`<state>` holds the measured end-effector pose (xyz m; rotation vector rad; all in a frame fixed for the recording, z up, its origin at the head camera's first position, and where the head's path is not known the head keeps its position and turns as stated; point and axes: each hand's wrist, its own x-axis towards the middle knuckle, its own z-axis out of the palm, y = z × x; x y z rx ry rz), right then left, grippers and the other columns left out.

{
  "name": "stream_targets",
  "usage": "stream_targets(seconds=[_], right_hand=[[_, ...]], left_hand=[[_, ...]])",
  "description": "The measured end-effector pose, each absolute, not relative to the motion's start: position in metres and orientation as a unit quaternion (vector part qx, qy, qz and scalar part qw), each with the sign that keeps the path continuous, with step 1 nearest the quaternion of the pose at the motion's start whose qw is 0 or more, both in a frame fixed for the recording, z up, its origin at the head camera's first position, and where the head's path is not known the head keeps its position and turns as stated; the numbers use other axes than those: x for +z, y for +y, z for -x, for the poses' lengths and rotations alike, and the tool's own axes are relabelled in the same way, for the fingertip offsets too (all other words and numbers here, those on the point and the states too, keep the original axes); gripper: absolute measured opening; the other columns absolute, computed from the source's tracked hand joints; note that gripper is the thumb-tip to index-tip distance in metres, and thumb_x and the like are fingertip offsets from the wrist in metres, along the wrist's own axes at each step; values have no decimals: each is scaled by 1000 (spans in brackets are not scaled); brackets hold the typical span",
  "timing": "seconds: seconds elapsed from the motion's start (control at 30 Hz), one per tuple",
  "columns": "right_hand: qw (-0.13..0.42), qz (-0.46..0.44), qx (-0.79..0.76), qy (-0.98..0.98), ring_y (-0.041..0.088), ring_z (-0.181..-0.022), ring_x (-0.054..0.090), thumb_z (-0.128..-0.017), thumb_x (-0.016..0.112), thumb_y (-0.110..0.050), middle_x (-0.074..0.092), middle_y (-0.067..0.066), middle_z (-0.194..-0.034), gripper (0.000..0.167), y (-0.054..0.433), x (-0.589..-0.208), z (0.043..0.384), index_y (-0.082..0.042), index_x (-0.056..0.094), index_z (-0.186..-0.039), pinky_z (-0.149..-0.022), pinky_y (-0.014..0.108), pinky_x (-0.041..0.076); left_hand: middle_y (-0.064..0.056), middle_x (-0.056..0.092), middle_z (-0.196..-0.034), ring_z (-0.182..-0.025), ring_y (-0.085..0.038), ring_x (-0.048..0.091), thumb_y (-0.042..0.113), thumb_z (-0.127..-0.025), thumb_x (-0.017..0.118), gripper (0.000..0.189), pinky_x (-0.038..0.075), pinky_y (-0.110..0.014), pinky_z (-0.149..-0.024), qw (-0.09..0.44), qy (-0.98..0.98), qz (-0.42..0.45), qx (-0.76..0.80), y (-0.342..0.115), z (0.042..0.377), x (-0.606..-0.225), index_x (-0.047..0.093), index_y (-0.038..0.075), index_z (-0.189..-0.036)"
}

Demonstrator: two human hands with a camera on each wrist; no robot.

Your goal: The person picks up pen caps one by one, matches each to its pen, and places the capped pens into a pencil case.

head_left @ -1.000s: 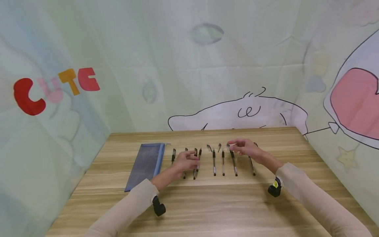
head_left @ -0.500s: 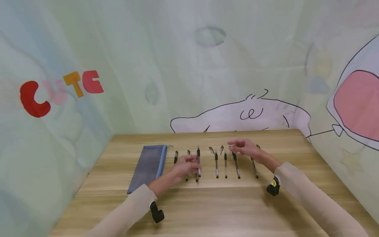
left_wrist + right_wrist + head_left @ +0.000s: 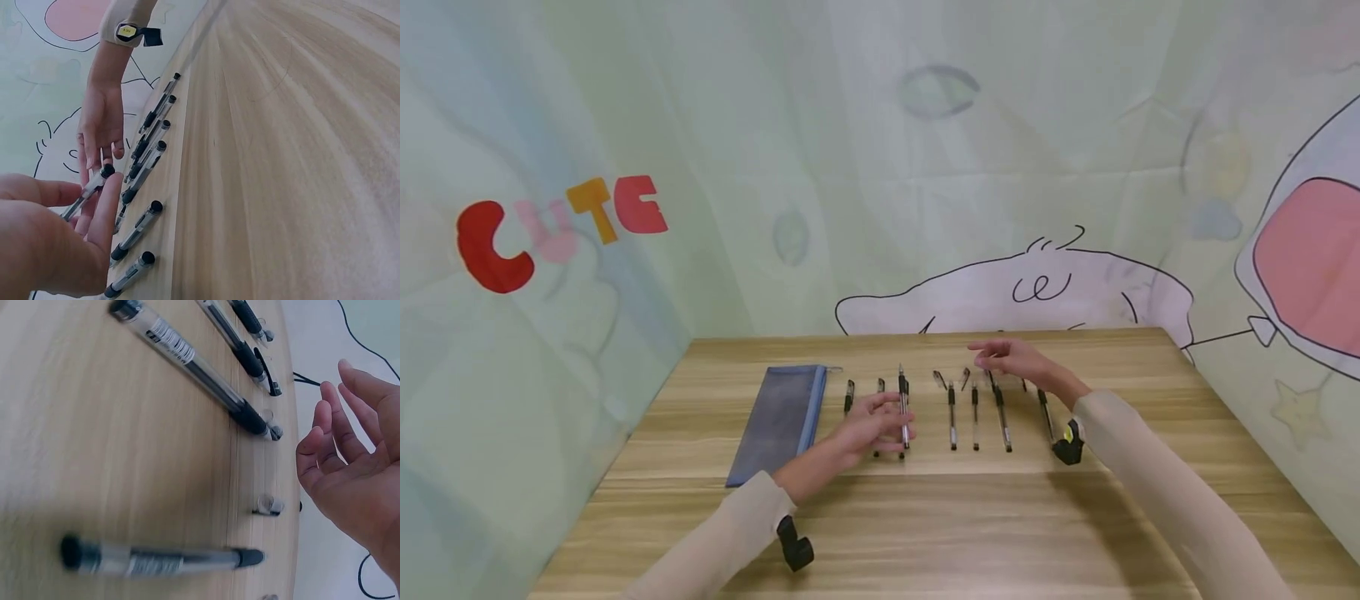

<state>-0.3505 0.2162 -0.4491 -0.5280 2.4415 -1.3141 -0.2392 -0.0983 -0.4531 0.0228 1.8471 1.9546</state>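
My left hand [image 3: 874, 423] holds a black-gripped gel pen [image 3: 903, 390] near the left end of the pen row, its bare tip pointing to the back of the table. In the left wrist view this pen [image 3: 90, 187] sits between thumb and fingers, with its black end plug nearest the camera. My right hand [image 3: 1017, 361] hovers over the back ends of the right-hand pens, fingers loosely bent and holding nothing, as the right wrist view shows. Below it lies an uncapped pen [image 3: 1002, 412], with another pen [image 3: 1044, 410] further right.
A blue-grey mesh zip pouch [image 3: 775, 421] lies left of the pens. Two loose caps [image 3: 939, 379] lie behind two middle pens [image 3: 952, 417]. More capped pens [image 3: 849, 396] lie between pouch and left hand. A printed curtain [image 3: 865, 167] stands behind the wooden table [image 3: 940, 533].
My left hand has taken up the pen from the row, and it now stands out in front of the fingers. My right hand and forearm have shifted slightly left.
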Motion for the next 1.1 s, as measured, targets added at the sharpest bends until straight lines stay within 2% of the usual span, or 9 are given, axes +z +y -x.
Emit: stream_targets(seconds=[0.13,0.33,0.47,0.63,0.8,0.93,1.1], right_hand=[[159,186,-450,859,32,-121,60,-103,62,-29,62,17,-133,51,204,-452,356,-7,53,-148,-103,45,54],[142,195,-436,867,25,-113,62,-102,64,-22,67,15,-126,45,180,-457,358,-5,58,-143,-91,32,53],[134,217,-419,872,22,-105,64,-101,64,-19,70,17,-121,42,167,-460,360,-1,60,-139,-84,28,54],[107,265,-373,883,27,-100,68,-99,67,-15,73,19,-114,39,154,-462,361,5,63,-132,-82,33,61],[92,287,-351,886,32,-102,71,-96,71,-13,74,22,-113,36,147,-465,360,7,66,-126,-85,37,63],[88,283,-331,896,27,-98,69,-96,70,-13,74,20,-111,33,143,-466,360,6,68,-124,-81,34,61],[63,293,-286,910,20,-87,67,-96,70,-11,75,16,-101,26,138,-467,362,4,72,-117,-75,31,58]], left_hand=[[-22,63,-128,-98,-28,76,4,-99,63,52,66,-38,-82,226,669,1,708,-98,239,-454,44,1,-148],[-27,63,-131,-97,-27,76,4,-100,63,53,65,-41,-84,226,664,7,713,-98,237,-455,44,5,-149],[-26,64,-130,-97,-29,76,4,-99,63,54,65,-44,-85,226,661,13,716,-97,237,-456,44,8,-150],[-24,65,-128,-100,-31,76,7,-100,63,52,65,-45,-85,228,665,13,711,-95,237,-457,46,9,-149],[-23,66,-126,-95,-26,76,8,-100,64,51,65,-45,-86,231,669,9,707,-94,236,-457,47,9,-148],[-23,66,-126,-91,-22,76,6,-100,62,52,65,-43,-86,235,668,5,706,-94,237,-458,45,7,-149],[-23,66,-127,-88,-18,75,4,-101,60,52,65,-43,-86,238,669,1,704,-94,237,-460,45,8,-151]])
